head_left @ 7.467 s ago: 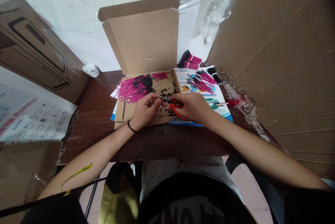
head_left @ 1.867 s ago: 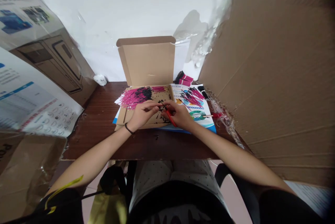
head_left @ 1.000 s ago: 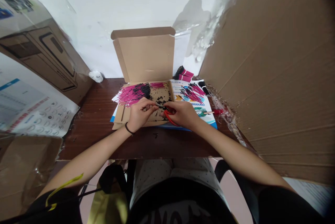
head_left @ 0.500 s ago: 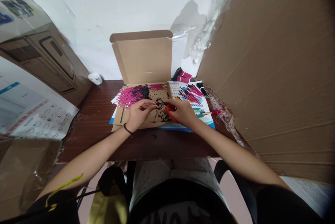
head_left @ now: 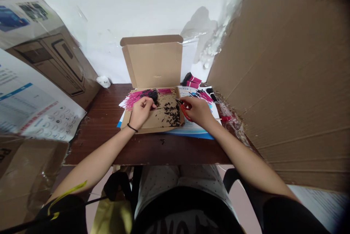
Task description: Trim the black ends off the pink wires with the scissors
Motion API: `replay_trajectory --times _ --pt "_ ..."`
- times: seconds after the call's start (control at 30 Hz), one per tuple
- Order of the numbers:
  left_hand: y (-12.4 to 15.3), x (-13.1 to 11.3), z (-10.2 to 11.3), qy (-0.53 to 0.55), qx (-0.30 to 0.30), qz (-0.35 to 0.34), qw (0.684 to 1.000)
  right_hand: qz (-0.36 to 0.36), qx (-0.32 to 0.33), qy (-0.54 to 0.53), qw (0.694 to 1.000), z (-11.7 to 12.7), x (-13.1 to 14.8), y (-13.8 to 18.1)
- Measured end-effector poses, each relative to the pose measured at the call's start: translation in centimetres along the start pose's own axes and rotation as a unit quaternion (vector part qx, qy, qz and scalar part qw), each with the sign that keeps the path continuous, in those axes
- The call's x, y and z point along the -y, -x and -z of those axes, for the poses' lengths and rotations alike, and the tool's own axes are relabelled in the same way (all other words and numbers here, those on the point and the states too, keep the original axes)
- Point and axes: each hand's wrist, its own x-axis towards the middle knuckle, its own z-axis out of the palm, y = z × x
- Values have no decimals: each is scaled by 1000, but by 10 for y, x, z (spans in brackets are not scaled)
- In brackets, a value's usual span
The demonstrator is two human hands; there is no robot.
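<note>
My left hand (head_left: 141,110) is closed over the left part of an open cardboard box (head_left: 149,126), its fingers pinched on a thin pink-and-black stick (head_left: 158,108). Beneath and behind it lies a heap of thin pink sticks (head_left: 133,99) with black ends. My right hand (head_left: 199,110) grips orange-handled scissors (head_left: 186,113) at the box's right edge, their metal tip pointing up and left. Short black cut pieces (head_left: 172,114) are scattered over the box floor between my hands.
Behind the box stands its raised lid (head_left: 154,64). To the right are loose pink-and-black sticks (head_left: 205,96), tied bundles (head_left: 193,80) and a red-handled tool (head_left: 226,118) on a printed sheet (head_left: 191,128). Large cardboard (head_left: 284,69) walls off the right side.
My left hand has moved left, away from the scissors, toward the stick heap. My right hand has drawn slightly right with the scissors, uncovering the black pieces. The view has shifted a little.
</note>
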Motion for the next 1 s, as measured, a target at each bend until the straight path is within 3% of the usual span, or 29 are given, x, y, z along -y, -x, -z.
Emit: replay_trajectory --times 0.17,0.27,0.37,0.5,1.0 --pt "-14 11 17 -201 10 -52 978 -67 56 198 976 -1 -20 -6" --pt "-14 13 18 -262 52 -125 955 -85 90 241 963 -4 -27 -8" --pt "-11 18 12 -298 109 -170 933 -106 84 264 955 -4 -29 -8" --pt "-6 22 4 -331 157 -152 918 -108 67 250 960 -4 -23 -8" --pt "-4 20 -2 -366 134 -119 913 -65 78 231 968 -14 -18 -4"
